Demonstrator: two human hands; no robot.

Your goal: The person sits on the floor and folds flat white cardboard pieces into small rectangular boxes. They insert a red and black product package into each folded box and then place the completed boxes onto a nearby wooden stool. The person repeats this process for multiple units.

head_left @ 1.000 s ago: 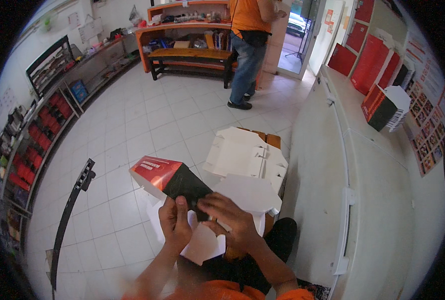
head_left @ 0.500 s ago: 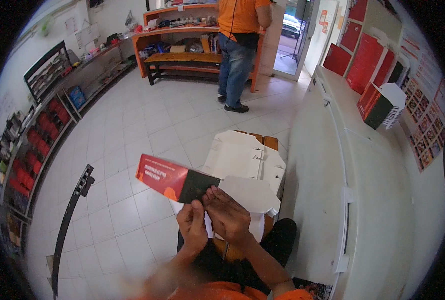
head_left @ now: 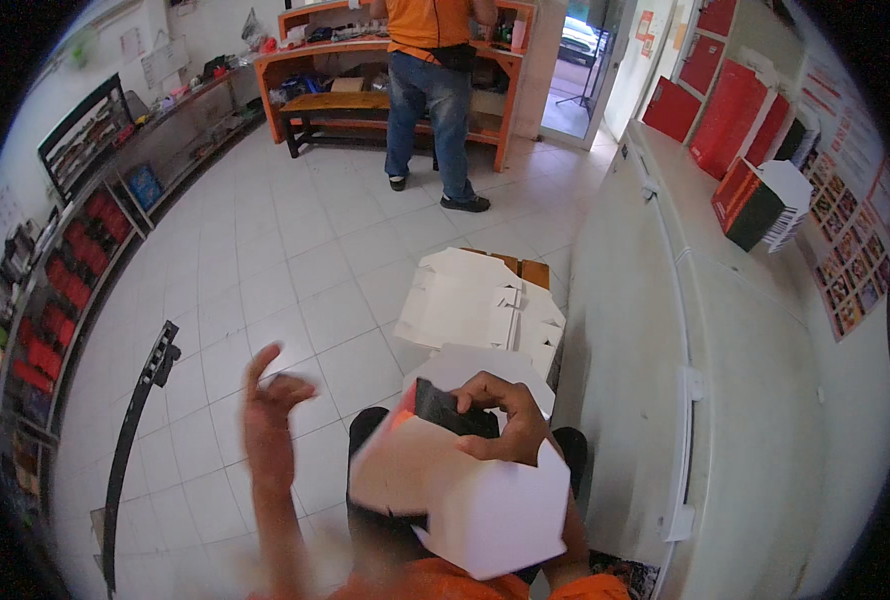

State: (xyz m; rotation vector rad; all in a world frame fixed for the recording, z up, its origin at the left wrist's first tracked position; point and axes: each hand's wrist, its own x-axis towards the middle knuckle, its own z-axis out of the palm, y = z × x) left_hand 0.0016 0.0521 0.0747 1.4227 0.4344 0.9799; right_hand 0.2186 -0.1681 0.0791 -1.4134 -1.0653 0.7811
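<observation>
My right hand [head_left: 510,415] grips a folding cardboard box [head_left: 405,465] by its dark green panel, over my lap. The thumb is on one side and the fingers bend over the other. The box's plain pale inner side and a loose flap face up toward me, and a sliver of red shows at its edge. Away from it on the left, my left hand [head_left: 273,420] is raised above the floor, fingers apart and holding nothing, slightly blurred. Just beyond the box, several flat white box blanks [head_left: 465,295] lie on a wooden stool [head_left: 535,272].
A long white chest freezer [head_left: 625,330] runs along my right, with red boxes [head_left: 730,115] and a stack of folded cartons [head_left: 760,205] on top. A black strap-like bar [head_left: 140,420] rises at left. Shelves [head_left: 95,255] line the left wall. A person [head_left: 430,100] stands at an orange counter.
My left hand has let go of the box and swung out to the left. The right hand has turned the box, so its pale inside now faces me. The person beyond has stepped left.
</observation>
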